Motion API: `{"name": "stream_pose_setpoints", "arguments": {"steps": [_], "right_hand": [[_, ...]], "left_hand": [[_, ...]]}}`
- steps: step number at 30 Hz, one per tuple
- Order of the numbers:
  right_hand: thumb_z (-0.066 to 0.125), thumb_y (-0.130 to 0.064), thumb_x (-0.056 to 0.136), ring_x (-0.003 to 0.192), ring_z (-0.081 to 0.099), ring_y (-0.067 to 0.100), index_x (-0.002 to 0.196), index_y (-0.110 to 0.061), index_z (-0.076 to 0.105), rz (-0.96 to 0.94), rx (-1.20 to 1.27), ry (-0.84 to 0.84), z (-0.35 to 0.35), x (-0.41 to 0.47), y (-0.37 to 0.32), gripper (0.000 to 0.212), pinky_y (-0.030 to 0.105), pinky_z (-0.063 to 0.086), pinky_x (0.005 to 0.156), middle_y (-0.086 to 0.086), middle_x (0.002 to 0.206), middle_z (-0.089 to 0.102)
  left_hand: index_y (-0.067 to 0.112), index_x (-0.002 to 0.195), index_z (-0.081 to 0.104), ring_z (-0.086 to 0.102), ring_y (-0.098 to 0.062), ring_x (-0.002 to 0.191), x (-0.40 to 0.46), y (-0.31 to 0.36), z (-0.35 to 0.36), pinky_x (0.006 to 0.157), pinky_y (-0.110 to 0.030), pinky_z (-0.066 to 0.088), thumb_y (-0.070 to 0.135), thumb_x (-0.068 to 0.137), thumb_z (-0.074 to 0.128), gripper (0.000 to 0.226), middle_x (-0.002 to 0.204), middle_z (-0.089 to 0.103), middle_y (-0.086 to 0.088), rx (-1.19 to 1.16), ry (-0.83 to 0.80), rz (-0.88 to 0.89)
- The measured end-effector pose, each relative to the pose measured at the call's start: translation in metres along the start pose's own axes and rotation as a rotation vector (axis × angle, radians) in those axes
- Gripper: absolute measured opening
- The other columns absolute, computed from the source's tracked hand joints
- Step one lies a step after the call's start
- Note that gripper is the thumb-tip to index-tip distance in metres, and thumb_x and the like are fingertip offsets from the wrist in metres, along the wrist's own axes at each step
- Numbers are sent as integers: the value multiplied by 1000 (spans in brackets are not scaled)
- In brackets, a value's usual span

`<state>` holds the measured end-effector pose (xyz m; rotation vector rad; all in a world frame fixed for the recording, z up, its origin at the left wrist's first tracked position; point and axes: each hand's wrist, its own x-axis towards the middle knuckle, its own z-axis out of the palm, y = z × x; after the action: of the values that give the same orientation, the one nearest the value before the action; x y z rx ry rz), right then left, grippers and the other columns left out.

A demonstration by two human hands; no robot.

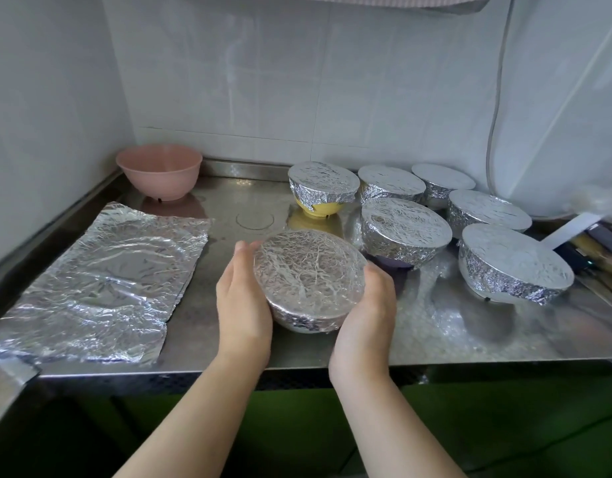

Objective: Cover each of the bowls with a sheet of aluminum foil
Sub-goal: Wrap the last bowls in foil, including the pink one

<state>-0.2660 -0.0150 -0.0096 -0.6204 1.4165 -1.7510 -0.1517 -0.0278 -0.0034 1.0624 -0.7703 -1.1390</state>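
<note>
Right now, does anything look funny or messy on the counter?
The foil on the yellow bowl stops short, leaving its base bare. The loose foil sheets are crumpled. The pink bowl is still uncovered.

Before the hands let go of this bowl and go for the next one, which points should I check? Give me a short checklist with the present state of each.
1. Foil covers the top of the held bowl fully: ok.
2. Foil folded down around its side: ok on the near side; far side cannot tell.
3. Grip steady: left hand and right hand press on opposite sides: ok.
4. Free spot on the steel counter to set it down: ok.
5. Spare foil sheet ready, lying flat at the left: ok.
6. Bowl left to cover: the pink bowl in the back corner has no foil: not ok.
</note>
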Motion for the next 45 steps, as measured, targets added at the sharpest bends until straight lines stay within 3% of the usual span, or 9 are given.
{"name": "stream_pose_setpoints", "arguments": {"steps": [6,9,11,24,27,30,34,38,45], "right_hand": [[56,-47,83,94,64,19,102,-28,65,-155,-14,14,-13,-32,-20,28,46,51,93,1,101,68],[58,-45,81,115,65,18,112,-29,70,-120,-110,-77,-10,1,-39,36,44,49,104,-5,116,71],[64,-51,80,127,64,18,120,-31,75,-52,-128,-176,-9,13,-39,46,49,45,114,-7,129,73],[61,-45,79,121,68,22,107,-37,80,-6,-31,-118,-7,23,-18,35,57,46,115,-5,124,75],[63,-48,75,126,65,17,108,-38,78,-5,-42,-133,-6,17,-21,38,54,44,117,-8,126,74],[63,-48,78,121,64,17,116,-34,71,-25,-135,-157,-9,14,-25,41,49,47,110,-7,122,72],[63,-29,97,108,65,14,107,-28,71,-106,-244,-155,-16,25,-40,13,36,49,89,-7,108,70],[62,-37,88,126,66,20,116,-32,79,-31,-218,-255,-8,42,-45,33,53,47,115,-5,129,74],[52,-22,106,121,66,19,115,-30,81,67,-194,-297,-10,45,-37,32,50,49,113,-4,127,74]], "left_hand": [[34,126,72,60,-4,125,-12,6,-16,117,-42,41,49,99,53,35,128,69,17,16,61,-3],[31,139,60,52,18,115,-28,5,-11,96,-14,38,40,105,52,35,130,61,22,67,46,65],[31,145,56,53,6,122,-35,4,-2,85,-8,33,41,105,53,41,139,58,18,72,14,67],[41,109,68,50,34,87,-14,-1,19,91,-18,37,32,107,44,25,83,55,57,18,90,20],[44,98,67,55,23,102,-7,4,14,103,-25,40,28,109,44,29,97,62,46,52,45,-24],[43,104,75,62,-17,128,8,12,6,115,-44,44,43,101,53,23,130,68,11,39,-24,-81],[36,117,77,69,-16,120,13,15,-4,111,-50,48,47,96,53,34,121,75,11,53,-42,-72],[39,135,64,53,15,118,-7,10,1,102,-16,38,45,103,53,34,125,62,30,57,-24,8],[39,141,61,51,2,128,-19,3,18,92,-11,35,27,111,40,38,128,57,28,17,85,-10]]}}
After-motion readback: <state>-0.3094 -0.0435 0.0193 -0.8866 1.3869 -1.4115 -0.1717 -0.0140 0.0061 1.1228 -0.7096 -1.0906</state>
